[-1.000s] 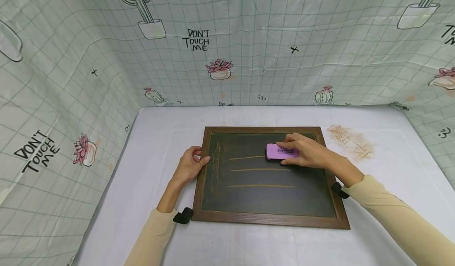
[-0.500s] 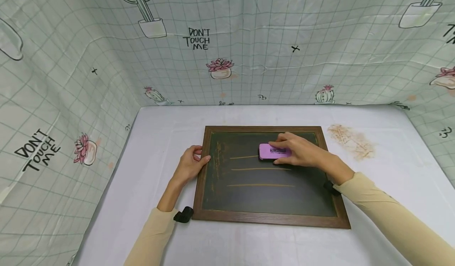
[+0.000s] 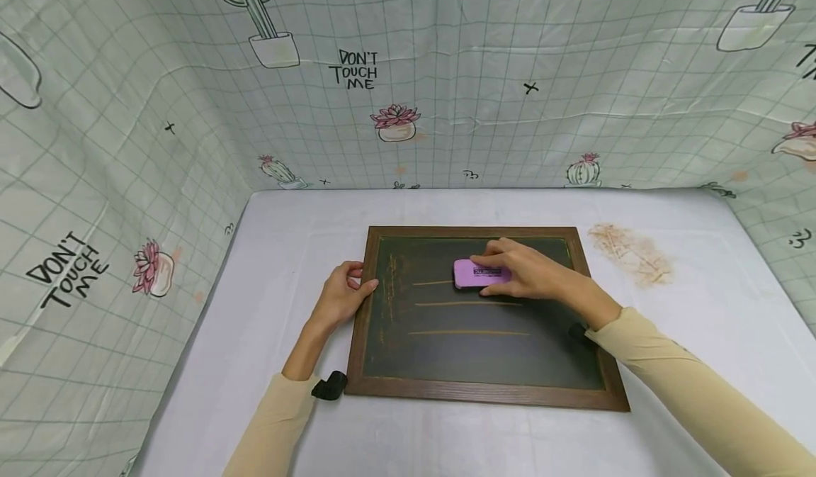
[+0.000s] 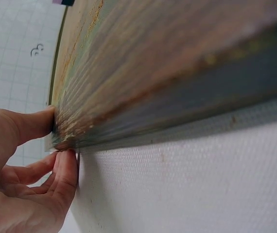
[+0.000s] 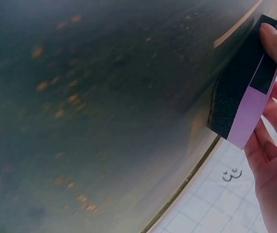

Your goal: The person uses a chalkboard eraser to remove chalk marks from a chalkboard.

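Observation:
A wood-framed chalkboard [image 3: 484,360] lies on the white table, with three thin yellow-brown lines across its middle and smeared marks along its left side. On its upper middle, my right hand [image 3: 525,270] grips a purple board eraser [image 3: 479,274] between thumb and fingers; the eraser's dark pad [image 5: 233,82] faces the board in the right wrist view. The eraser covers the right part of the top line. At the left edge, my left hand [image 3: 339,296] pinches the frame, thumb on top and fingers at the side, as the left wrist view [image 4: 31,165] also shows.
A patch of brown dust [image 3: 631,254] marks the tabletop right of the board. Cloth printed with a grid and cacti [image 3: 472,108] hangs behind and on both sides of the table. Black bands [image 3: 329,386] sit at both wrists.
My right hand has slid the eraser leftward along the top line, and less of that line shows to its left. The left hand and the board have stayed in place.

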Tool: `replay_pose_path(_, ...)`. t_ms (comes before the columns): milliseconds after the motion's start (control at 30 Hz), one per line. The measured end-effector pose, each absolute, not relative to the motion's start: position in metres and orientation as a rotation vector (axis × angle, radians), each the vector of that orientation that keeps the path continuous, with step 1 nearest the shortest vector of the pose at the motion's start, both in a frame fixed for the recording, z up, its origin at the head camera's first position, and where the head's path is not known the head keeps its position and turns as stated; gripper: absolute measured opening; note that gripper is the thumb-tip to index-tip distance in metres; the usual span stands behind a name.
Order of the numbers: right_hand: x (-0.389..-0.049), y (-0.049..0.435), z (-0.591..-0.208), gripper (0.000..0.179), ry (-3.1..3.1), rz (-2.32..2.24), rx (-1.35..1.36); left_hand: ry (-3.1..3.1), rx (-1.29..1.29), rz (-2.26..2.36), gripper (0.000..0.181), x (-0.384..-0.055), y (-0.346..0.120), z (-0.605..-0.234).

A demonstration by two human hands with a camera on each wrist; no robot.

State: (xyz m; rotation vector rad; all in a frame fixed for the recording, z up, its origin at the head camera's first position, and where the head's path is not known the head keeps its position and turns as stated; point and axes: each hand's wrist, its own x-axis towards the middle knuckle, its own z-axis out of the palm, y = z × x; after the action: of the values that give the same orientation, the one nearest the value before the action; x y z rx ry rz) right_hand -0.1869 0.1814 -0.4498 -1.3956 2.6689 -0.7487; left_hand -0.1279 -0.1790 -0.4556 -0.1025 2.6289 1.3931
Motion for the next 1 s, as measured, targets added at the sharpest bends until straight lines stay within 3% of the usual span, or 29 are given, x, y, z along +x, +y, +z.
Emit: replay_pose_path(1000,-0.192,0.126,-0.447,0.059,2.592,-0.700,-1.474,2.621,-0.121,1.400,0.051,-0.130,-0.179,-0.459)
